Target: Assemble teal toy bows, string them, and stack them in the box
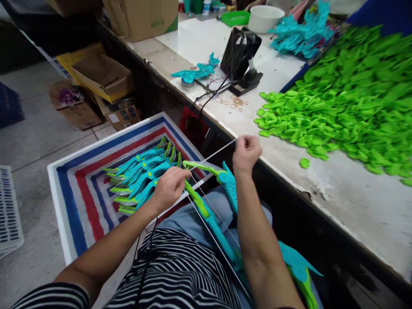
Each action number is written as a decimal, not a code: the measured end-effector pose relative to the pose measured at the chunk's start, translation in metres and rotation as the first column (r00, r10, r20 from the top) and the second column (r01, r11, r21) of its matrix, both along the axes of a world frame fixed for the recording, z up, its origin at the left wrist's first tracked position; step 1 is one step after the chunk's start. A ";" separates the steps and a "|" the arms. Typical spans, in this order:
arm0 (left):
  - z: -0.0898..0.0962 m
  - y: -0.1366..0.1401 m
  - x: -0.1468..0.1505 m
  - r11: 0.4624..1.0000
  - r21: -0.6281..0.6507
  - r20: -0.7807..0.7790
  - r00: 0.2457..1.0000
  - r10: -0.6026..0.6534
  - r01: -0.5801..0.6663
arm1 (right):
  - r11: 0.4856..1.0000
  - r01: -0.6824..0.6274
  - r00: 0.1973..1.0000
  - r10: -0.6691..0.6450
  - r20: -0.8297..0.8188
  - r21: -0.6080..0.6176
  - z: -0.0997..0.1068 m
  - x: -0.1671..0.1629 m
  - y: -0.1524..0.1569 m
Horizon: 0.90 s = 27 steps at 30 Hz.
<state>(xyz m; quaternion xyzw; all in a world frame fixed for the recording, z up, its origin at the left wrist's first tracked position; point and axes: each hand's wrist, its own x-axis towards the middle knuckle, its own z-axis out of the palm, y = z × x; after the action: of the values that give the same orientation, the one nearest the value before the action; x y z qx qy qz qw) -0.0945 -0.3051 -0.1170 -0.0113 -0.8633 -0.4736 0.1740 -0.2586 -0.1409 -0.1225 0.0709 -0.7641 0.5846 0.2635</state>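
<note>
A turquoise and green toy bow [222,234] lies across my lap, and its limbs run from near my left hand down past my right forearm. My left hand [170,186] is closed in a pinch on a white string [215,153] by the bow's green tips. The string runs taut up to my right hand [247,153], whose fingers are curled shut on its other end. Thin strings also run along the bow. Exactly what the left fingertips press on is partly hidden.
Left of my lap, a striped-lined crate [86,201] holds several similar turquoise and green pieces [146,169]. The white table [350,210] carries a heap of green parts [350,98], a black fan [240,51], rubber bands [236,103] and turquoise parts [302,36]. Cartons [104,77] stand on the floor.
</note>
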 end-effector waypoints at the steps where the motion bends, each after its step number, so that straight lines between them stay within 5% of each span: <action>1: 0.000 0.001 0.000 0.999 0.032 0.012 0.999 -0.045 0.044 | 0.998 0.046 0.999 -0.046 0.003 -0.042 0.004 -0.001 0.003; 4: 0.005 0.001 -0.013 0.952 0.305 0.152 0.986 -0.076 0.026 | 0.993 -0.120 0.992 0.120 -0.045 0.007 0.013 0.035 -0.007; 6: 0.012 -0.002 -0.026 0.832 0.549 0.245 0.967 -0.065 -0.083 | 0.909 -0.381 0.902 0.406 -0.149 0.172 0.014 0.075 -0.024; 8: 0.022 -0.009 -0.036 0.739 0.647 0.286 0.958 -0.011 -0.185 | 0.840 -0.483 0.827 0.530 -0.186 0.245 0.010 0.106 -0.040; 12: 0.048 -0.020 -0.038 0.884 0.428 0.308 0.950 0.055 -0.190 | 0.859 -0.480 0.851 0.505 -0.145 0.179 -0.001 0.118 -0.054; 14: 0.057 -0.021 -0.033 0.903 0.392 0.316 0.948 0.045 -0.174 | 0.859 -0.496 0.852 0.510 -0.120 0.127 -0.003 0.112 -0.056; 16: 0.060 -0.017 -0.028 0.839 0.499 0.317 0.947 0.055 -0.216 | 0.856 -0.513 0.851 0.517 -0.093 0.065 -0.001 0.108 -0.057; 21: 0.052 -0.009 -0.024 0.580 0.757 0.416 0.906 -0.070 -0.303 | 0.890 -0.455 0.890 0.453 -0.051 -0.033 0.011 0.104 -0.056; 27: 0.049 -0.011 -0.022 0.551 0.797 0.412 0.890 -0.196 -0.247 | 0.862 -0.505 0.862 0.502 -0.074 -0.035 0.016 0.096 -0.055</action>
<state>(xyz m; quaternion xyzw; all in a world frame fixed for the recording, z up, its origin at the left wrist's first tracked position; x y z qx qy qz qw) -0.1169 -0.3159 -0.0678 0.1965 -0.5497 -0.8108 -0.0418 -0.1622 -0.1962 -0.1064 0.2790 -0.6945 0.6508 0.1275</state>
